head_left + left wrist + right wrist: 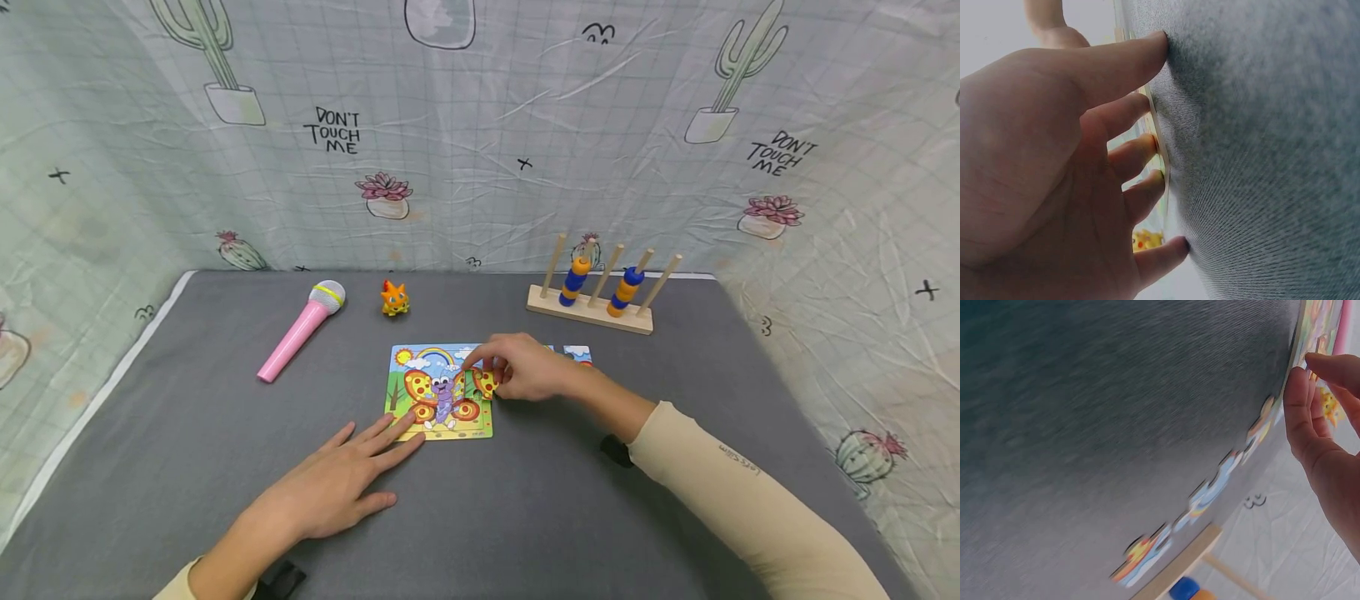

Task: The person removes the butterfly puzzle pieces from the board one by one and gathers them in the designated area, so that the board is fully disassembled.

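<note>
A butterfly jigsaw puzzle [400, 358] in a flat tray lies at the middle of the grey table, with the sun, rainbow and most of the butterfly showing. At its lower left edge rest the spread fingers of my left hand [337, 483], thumb on the table. Over the right part of the puzzle, my right hand [528, 367] pinches a puzzle piece [486, 385] with a red and yellow wing print. The right wrist view shows its thumb and fingers [1300, 409] together at the puzzle, and loose puzzle pieces [1210, 487] lying beyond, partly behind that hand in the head view.
A pink toy microphone [300, 333] lies at the left, with a small orange spiky figure [394, 298] to its right. At the back right stands a wooden peg stand [592, 310] with blue and orange beads. A patterned cloth [480, 167] hangs behind the table.
</note>
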The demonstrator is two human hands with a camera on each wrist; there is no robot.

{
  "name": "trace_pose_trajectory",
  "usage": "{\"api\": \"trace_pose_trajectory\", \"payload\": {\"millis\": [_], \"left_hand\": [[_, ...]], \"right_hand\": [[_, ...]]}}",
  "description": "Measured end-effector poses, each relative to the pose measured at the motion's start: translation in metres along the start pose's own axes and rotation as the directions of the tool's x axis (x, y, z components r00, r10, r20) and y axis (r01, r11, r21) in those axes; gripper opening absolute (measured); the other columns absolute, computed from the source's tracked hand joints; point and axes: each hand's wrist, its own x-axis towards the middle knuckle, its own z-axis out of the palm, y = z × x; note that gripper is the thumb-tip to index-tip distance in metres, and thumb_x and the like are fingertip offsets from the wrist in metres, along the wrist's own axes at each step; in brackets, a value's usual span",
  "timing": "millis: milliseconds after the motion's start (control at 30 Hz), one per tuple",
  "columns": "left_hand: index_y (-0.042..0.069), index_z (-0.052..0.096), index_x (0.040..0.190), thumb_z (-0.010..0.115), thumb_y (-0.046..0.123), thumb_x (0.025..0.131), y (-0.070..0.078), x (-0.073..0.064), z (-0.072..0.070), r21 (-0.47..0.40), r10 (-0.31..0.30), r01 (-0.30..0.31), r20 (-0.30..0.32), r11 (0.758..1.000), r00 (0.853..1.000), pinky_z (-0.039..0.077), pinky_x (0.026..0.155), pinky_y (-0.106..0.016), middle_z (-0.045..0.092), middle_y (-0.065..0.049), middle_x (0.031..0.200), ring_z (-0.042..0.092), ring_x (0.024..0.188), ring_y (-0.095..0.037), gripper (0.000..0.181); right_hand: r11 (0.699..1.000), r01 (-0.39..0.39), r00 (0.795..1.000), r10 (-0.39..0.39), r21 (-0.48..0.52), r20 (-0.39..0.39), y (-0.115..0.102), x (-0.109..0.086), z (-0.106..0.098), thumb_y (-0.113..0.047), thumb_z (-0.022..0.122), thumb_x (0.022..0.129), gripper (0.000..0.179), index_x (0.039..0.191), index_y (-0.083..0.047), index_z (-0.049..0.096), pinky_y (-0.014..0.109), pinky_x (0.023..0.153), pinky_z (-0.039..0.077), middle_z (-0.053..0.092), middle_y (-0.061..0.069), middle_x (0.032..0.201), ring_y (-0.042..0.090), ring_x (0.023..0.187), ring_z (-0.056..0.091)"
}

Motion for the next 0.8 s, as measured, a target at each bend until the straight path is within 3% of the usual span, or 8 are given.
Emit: {"api": "trace_pose_trajectory", "payload": {"millis": [433, 800], "left_hand": [[0.028, 0.035, 0.164, 0.069, 0.041, 0.100, 0.000, 0.000, -0.001, -0.010, -0.006, 0.006, 0.014, 1.000, 1.000, 0.029, 0.115, -0.075, 0.017, 0.003, 0.176, 0.026, 0.159, -0.033, 0.074], [0.028, 0.035, 0.164, 0.069, 0.040, 0.100, 0.001, -0.001, 0.001, 0.003, 0.001, -0.001, -0.007, 1.000, 1.000, 0.030, 0.115, -0.074, 0.016, 0.003, 0.176, 0.027, 0.159, -0.033, 0.074]], "right_hand": [[0.999, -0.046, 0.999, 0.046, -0.013, 0.004, 0.015, -0.024, -0.002, 0.008, 0.071, 0.083, 0.052, 0.130, -0.016, 0.073, 0.026, 0.072, 0.053, 0.062, 0.007, 0.104, 0.025, 0.087, 0.063], [0.995, -0.073, 0.996, 0.075, -0.063, 0.042, 0.017, -0.029, -0.003, 0.010, 0.070, 0.083, 0.057, 0.133, -0.017, 0.072, 0.025, 0.073, 0.053, 0.062, 0.008, 0.107, 0.018, 0.087, 0.061]]}}
